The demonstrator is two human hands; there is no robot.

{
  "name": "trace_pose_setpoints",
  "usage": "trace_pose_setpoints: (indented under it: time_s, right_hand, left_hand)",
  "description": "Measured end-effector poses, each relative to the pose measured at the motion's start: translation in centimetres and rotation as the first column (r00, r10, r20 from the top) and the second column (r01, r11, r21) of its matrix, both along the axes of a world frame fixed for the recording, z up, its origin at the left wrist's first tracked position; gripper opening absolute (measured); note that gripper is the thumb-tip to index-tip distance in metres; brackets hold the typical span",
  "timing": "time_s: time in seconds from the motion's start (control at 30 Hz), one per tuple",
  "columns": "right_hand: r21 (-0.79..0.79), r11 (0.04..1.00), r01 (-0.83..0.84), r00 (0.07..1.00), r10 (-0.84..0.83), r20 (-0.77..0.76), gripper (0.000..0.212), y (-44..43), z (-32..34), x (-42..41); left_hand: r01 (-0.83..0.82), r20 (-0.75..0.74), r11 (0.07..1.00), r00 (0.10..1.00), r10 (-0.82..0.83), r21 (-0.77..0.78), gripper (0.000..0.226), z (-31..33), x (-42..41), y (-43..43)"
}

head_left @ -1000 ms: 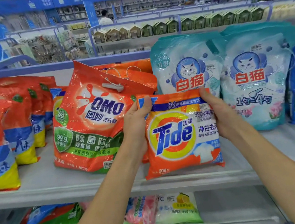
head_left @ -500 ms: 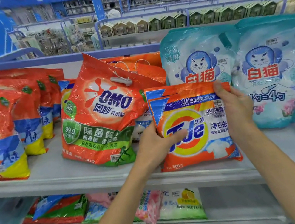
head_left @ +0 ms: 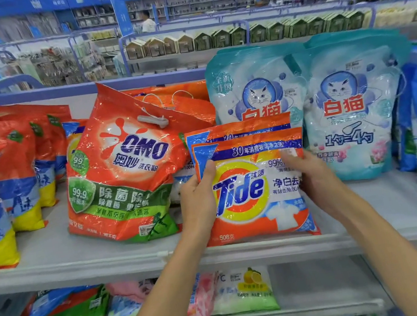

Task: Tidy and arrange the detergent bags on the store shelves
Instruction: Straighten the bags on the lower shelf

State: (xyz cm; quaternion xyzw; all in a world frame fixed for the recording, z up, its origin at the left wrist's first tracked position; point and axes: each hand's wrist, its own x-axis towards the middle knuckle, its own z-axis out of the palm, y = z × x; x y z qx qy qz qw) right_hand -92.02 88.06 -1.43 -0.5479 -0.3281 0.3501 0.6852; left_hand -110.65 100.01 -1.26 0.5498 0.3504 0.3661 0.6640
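Left grip [head_left: 198, 198] curled round one side of Tide bag [head_left: 248, 198], right grip [head_left: 316, 177] round the other — upright on shelf [head_left: 52, 259]

Grey shelf [head_left: 54, 268]: Tide bag [head_left: 250, 197] upright at front; OMO bag [head_left: 127, 177] just left; cat-print bags [head_left: 356, 115] behind, right.

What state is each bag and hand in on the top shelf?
front Tide bag: upright at the shelf front edge, held on both sides.
rear Tide bag: upright behind it, only its top showing.
OMO bag: leaning, tilted, grey tag attached.
left cat pouch: upright.
right cat pouch: upright.
left hand: grips front Tide bag's left edge.
right hand: grips its right edge.
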Motion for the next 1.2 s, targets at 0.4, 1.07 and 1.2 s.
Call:
trace_pose_setpoints:
  time_s: [0.4, 1.07, 1.2]
  right_hand:
    - [-0.017, 0.92, 0.391, 0.911, -0.385, 0.147, 0.027, -0.1, 0.4, -1.6]
    - [-0.234, 0.967, 0.101, 0.92, -0.001, 0.392, 0.023, 9.5, 0.5, -17.9]
    - [-0.191, 0.973, 0.128, 0.932, -0.053, 0.358, 0.025, 12.1, 0.9, -20.9]
  left_hand:
    - [0.015, -0.002, 0.995, 1.0, -0.015, 0.095, 0.032, 0.3, 2.3, -0.7]
    - [-0.245, -0.212, 0.761, 0.869, 0.447, 0.601, 0.054, 1.1, -17.7, 12.1]
    - [-0.135, -0.307, 0.888, 0.906, 0.29, 0.44, 0.067, 0.6, -18.5, 15.8]
